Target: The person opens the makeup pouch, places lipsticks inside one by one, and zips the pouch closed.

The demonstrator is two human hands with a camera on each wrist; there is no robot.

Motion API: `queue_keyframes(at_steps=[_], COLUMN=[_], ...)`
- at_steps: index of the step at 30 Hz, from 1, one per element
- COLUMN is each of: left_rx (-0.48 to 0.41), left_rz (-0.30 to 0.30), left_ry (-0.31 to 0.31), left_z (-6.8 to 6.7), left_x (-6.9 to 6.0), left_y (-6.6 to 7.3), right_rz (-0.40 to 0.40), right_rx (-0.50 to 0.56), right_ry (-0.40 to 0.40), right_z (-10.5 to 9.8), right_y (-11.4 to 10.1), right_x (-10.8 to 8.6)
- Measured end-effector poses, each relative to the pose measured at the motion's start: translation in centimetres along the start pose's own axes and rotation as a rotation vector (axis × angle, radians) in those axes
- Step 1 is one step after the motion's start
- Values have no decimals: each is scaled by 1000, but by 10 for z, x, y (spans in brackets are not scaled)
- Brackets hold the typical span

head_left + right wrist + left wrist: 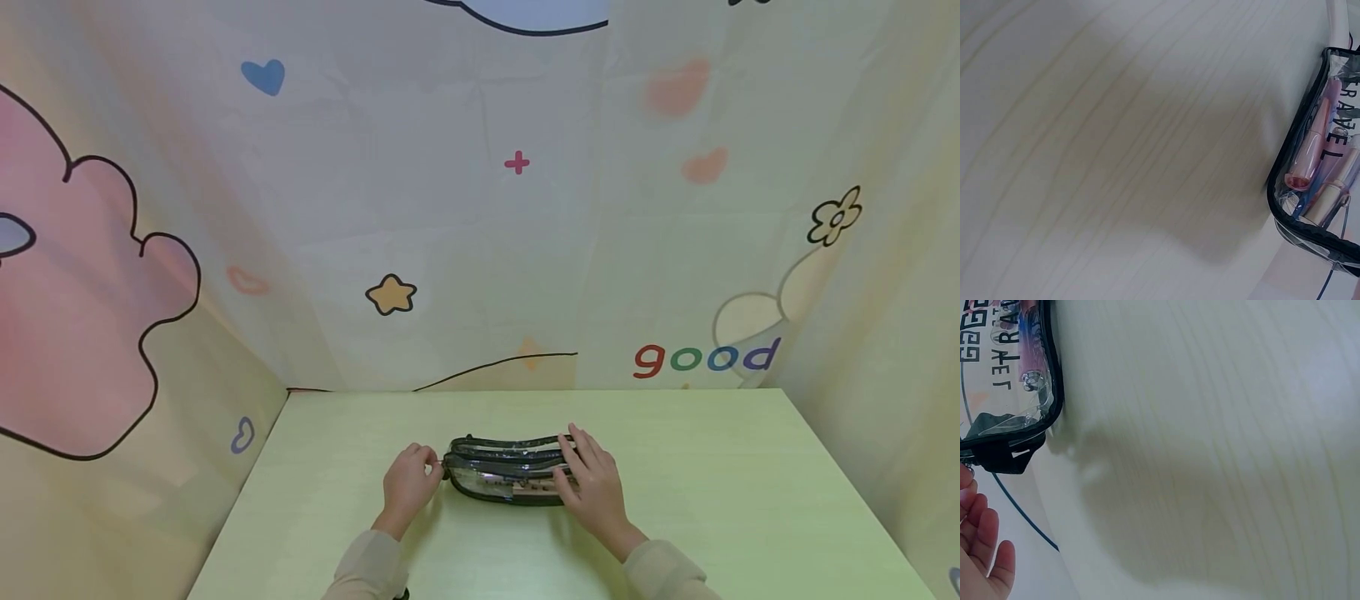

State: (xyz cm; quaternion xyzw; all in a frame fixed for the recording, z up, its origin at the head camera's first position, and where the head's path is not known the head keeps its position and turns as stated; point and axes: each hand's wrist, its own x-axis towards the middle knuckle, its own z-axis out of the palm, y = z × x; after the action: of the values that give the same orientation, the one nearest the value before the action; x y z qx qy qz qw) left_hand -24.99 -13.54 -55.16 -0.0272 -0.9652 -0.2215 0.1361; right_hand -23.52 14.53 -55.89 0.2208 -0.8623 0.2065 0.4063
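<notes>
A clear plastic pouch [506, 475] with black edging lies on the table. In the left wrist view, the pouch [1007, 431] shows black printed letters and a pink item [1030, 344] inside. Through its side in the right wrist view appear a pink tube [1311, 147] and a pale tube [1334, 187]. At the pouch's left end my left hand [410, 483] pinches what looks like the small metal zipper pull [969, 467]. My right hand [596, 483] rests on the other end, its fingers fairly straight and spread over the top.
Around the pouch spreads a pale wood-grain table [712, 467]. Behind it hangs a printed curtain [450, 208] with a star, hearts and the word "good". More curtain hangs at the left and right sides.
</notes>
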Motion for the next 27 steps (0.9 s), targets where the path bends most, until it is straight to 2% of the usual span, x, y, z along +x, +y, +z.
queue_keyframes(at_steps=[6,11,16,21,27], left_rx=[3,-15,-51,-36,66], left_rz=[23,63,150,211,305], left_ry=[19,66,152,248,368], left_z=[1,3,5,7,7], left_x=[0,-1,-2,1,10], left_y=[-1,-2,-7,-15,-26], right_rz=[6,27,52,21,-53], right_rx=[2,12,40,49,71], right_ry=[-3,-38,-131,-209,-159], right_z=[-1,-4,-13,-22,-25], right_y=[-1,-1,-2,5,27], right_x=[1,2,6,10,12])
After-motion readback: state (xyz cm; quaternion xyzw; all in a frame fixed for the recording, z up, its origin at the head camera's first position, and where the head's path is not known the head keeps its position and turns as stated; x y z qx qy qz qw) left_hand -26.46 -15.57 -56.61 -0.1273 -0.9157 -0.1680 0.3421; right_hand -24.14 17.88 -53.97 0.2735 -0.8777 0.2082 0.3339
